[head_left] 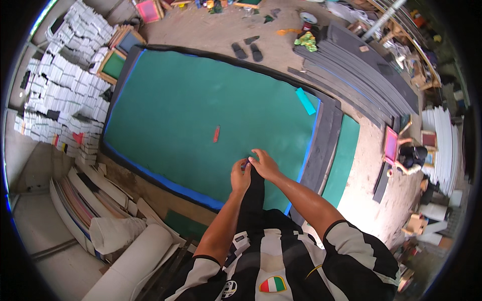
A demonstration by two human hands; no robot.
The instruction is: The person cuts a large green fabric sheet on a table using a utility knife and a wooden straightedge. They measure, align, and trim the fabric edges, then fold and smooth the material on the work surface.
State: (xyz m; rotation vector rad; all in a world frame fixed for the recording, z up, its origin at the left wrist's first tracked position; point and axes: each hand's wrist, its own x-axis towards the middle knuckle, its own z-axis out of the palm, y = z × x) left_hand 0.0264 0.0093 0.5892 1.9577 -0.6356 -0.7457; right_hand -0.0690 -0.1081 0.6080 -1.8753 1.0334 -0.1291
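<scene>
I have both bare hands brought together over the near side of a large green sheet, which spreads beneath the grip and reaches well beyond it, mostly to its left. The left hand has its thumb and fingers curled toward each other, and the right hand comes in just beside it, palm down, fingers bent and thumb pointing at the left fingertips. A tiny dark piece seems to show between them, but at this size I cannot tell whether either hand is pinching it, or how firmly the fingers close.

Just below the grip I see a black trouser leg against the sheet. A slim red tool lies on the green surface, to the left of my hands and a little beyond them, touched by neither. Farther off, beyond and right of the grip, a bright teal strip lies slantwise near the sheet's corner. A blue layer peeks out along the edge, left of and nearer than the hands, with black slabs jutting out to their right.

Well beyond the grip, a pair of dark sandals sits on the floor. Far left rise stacked white bundles; far right, another person bends by a pink-faced frame.
</scene>
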